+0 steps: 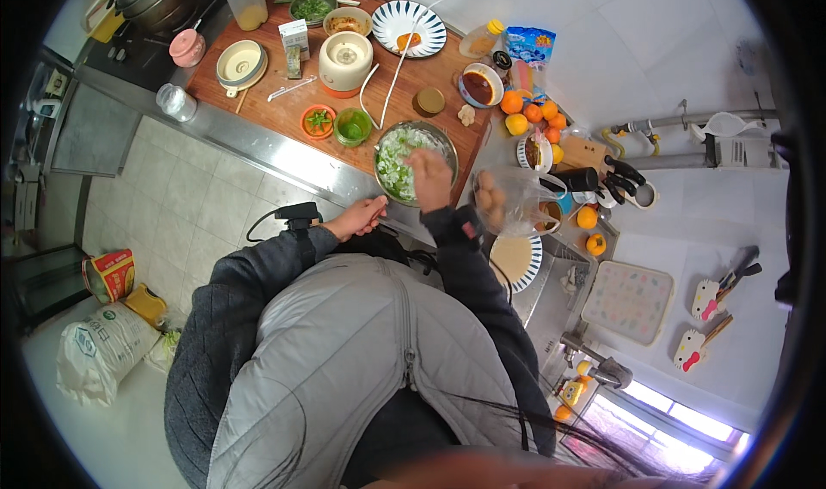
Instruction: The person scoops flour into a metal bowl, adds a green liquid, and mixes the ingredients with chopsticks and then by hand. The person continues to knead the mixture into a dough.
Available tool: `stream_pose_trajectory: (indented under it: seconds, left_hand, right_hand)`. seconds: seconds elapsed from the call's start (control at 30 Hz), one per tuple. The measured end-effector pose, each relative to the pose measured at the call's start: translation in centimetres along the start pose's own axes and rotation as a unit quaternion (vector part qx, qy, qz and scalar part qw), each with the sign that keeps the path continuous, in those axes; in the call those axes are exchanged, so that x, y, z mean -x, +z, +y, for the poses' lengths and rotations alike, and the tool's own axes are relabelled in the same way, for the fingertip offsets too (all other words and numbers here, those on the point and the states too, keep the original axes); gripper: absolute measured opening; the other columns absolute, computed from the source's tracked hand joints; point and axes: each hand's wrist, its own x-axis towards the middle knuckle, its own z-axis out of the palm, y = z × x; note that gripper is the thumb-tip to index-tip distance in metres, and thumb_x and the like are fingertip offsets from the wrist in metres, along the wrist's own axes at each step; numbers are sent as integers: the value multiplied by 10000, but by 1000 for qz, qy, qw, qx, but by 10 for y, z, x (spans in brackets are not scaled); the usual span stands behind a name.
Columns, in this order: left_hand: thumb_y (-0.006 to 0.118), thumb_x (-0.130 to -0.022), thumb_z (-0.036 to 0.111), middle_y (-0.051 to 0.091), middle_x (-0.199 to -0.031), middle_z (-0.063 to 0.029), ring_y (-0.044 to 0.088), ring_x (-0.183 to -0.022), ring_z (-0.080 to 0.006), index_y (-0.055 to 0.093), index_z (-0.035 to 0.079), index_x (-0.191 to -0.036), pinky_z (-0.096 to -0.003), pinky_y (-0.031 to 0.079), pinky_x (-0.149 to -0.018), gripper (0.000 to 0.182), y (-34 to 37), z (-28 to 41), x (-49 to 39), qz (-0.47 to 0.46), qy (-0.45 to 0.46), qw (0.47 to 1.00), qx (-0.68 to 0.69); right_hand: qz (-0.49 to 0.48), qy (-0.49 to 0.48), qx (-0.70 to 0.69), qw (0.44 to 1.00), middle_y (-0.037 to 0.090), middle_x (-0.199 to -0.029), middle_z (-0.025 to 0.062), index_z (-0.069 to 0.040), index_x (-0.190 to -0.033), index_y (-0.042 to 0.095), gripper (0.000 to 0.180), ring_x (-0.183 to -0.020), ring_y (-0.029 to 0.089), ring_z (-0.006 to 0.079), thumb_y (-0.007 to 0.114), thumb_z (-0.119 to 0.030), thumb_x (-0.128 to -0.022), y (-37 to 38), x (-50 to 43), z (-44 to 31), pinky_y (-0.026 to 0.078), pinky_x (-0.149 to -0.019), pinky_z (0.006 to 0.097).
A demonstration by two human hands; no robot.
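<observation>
A metal bowl (453,147) holding white, flour-like powder mixed with chopped green vegetable stands at the counter's near edge. Over its right side is my right hand (430,174), blurred, with the fingers bent down towards the mix; whether it holds a thin utensil cannot be made out. My left hand (359,218) is at the bowl's near left rim with its fingers curled. Its thumb seems to touch the rim, but a grip is not clear. Left of the bowl stand a green-stained glass jar (352,128) and an orange dish (317,122) of cut green pieces.
A cream electric appliance (346,63) stands on the wooden board (271,124), its white cord trailing near the bowl. Close on the right are a plastic bag of eggs (493,199), a bowl of dark red sauce (481,86) and a plate of pale batter (513,260).
</observation>
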Motion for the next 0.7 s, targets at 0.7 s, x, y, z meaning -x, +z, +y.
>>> stream_pose_trajectory:
  seconds: [0.7]
  left_hand:
    - [379, -896, 573, 410, -623, 36, 327, -456, -33, 489, 79, -888, -171, 225, -377, 507, 1, -1, 0, 15, -3, 1000, 12]
  right_hand:
    - [-111, 112, -40, 987, 617, -828, 59, 27, -906, 615, 119, -768, 612, 114, 541, -60, -875, -14, 27, -8, 459, -692, 228]
